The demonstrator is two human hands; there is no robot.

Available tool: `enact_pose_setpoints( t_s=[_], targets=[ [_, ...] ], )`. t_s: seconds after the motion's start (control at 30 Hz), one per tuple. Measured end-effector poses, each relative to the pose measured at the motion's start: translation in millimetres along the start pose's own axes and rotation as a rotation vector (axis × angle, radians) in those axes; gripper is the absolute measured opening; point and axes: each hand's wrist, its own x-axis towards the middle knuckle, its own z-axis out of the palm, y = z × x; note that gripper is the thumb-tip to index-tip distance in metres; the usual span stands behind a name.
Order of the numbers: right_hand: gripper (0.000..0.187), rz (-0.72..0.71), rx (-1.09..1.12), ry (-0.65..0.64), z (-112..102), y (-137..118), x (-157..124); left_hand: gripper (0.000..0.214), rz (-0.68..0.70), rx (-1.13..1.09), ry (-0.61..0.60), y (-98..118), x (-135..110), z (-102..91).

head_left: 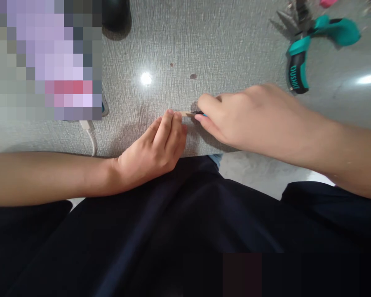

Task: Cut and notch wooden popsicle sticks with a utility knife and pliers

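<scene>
Near the front edge of the table, my left hand pinches a thin, flat, pale strip that looks like wood. Only a short end of the strip sticks out past the fingertips; the rest is hidden under them. My right hand is closed around a small craft knife with a dark and blue handle, mostly covered by the fingers. Its blade points left and meets the exposed end of the strip. Whether the blade is cutting in or only resting there, I cannot tell.
Pliers with teal and black handles lie at the back right of the grey textured table, beside a pink item. A black rounded object stands at the back. A white cable runs beside a blurred-out area at left.
</scene>
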Motion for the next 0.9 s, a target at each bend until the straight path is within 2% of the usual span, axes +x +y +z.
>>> enact_pose_setpoints(
  t_s=[0.17,0.53,0.77,0.9],
  targets=[
    [0.056,0.015,0.019,-0.015,-4,-2,0,0.052,0.048,0.114,0.058,1,1,0.3],
    [0.046,0.031,0.012,-0.011,-9,-5,2,0.062,-0.003,-0.016,-0.006,0,1,2.4],
    [0.038,0.132,0.036,-0.190,-24,-14,7,0.053,0.034,0.030,0.038,1,3,0.4],
    [0.050,0.184,0.077,-0.299,-31,-19,10,0.061,-0.009,-0.029,0.010,1,0,2.4]
  ],
)
